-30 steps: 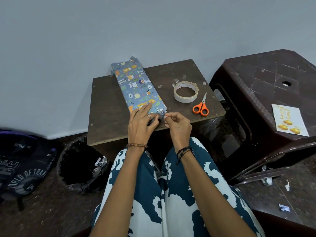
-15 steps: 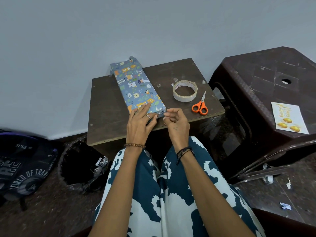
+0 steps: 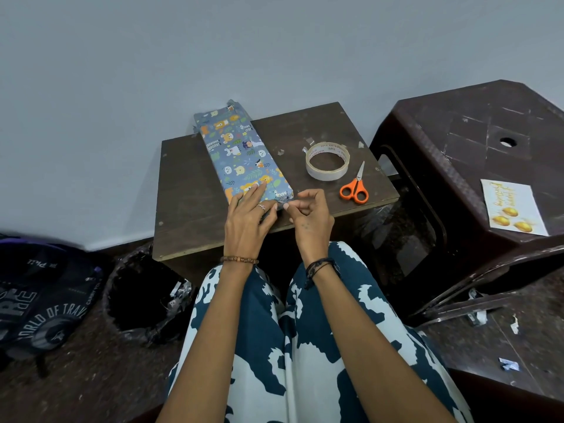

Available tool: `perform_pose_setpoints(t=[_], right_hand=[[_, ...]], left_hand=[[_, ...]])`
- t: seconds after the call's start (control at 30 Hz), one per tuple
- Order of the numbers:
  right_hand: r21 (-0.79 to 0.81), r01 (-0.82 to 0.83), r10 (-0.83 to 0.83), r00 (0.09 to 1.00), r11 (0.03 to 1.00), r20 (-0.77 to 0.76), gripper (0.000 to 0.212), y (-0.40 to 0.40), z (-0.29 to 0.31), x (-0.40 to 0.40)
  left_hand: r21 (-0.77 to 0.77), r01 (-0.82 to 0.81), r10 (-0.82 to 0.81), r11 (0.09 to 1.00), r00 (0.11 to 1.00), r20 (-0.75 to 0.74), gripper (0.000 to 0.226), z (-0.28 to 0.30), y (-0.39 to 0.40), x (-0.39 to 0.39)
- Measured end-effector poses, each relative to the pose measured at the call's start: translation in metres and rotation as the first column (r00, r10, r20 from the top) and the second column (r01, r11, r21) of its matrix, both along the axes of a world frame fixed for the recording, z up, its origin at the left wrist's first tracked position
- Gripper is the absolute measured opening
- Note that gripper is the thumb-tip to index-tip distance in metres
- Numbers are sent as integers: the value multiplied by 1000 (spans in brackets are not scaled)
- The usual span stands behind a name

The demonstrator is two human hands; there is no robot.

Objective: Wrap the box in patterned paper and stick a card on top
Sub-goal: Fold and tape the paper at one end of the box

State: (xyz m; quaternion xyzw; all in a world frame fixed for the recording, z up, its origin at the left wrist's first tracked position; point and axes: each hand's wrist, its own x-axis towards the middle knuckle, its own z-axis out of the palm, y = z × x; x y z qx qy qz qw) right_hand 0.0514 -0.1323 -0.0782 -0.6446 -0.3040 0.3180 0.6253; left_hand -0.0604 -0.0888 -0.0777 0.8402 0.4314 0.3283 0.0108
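**Closing the near end of the wrapped box**

From the head camera, I had the wrapped box (image 3: 242, 157) lying lengthwise on the small wooden table (image 3: 189, 209), its far end at the table's back edge by the wall and its near end close to the front edge, right under my hands. My left hand (image 3: 248, 221) lay flat with straight fingers pressing the patterned paper down at the near corner. My right hand (image 3: 308, 215) was curled, thumb and forefinger pinching something small at that end; I judged it to be the paper flap or a bit of tape, but it was too small to tell which.

I took this to be the end-fold step, with the long sides already covered. The next move called for pressing the flap flush and taping it, so I would have needed a piece from the tape roll (image 3: 327, 161), just right of the box, with the orange-handled scissors (image 3: 355, 187) beside it.

The card (image 3: 512, 210) sat well apart on the dark plastic stool (image 3: 457, 141) to my right, not yet stuck on.

Room was tight: the near end sat near the table's front edge, above my knees, so a hard push could slide it off. Bare tabletop lay to the left of the box. A black-lined bin (image 3: 143, 297) stood on the floor at my left.
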Motion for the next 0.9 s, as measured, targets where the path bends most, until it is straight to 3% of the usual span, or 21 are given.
perform_pose_setpoints(t=[0.37, 0.57, 0.77, 0.9], right_hand=[[-96, 53, -35, 982, 994, 186, 28, 1, 6, -7], [-136, 106, -67, 962, 985, 265, 46, 1, 10, -5], [-62, 56, -19, 877, 996, 480, 44, 3, 6, -5], [-54, -7, 30, 898, 998, 438, 36, 4, 2, -4]], left_hand=[[67, -20, 22, 998, 999, -25, 28, -3, 1, 2], [89, -33, 35, 995, 999, -26, 29, -3, 1, 3], [123, -13, 18, 992, 999, -35, 29, -4, 3, 2], [105, -13, 16, 994, 999, -31, 27, -7, 3, 2]])
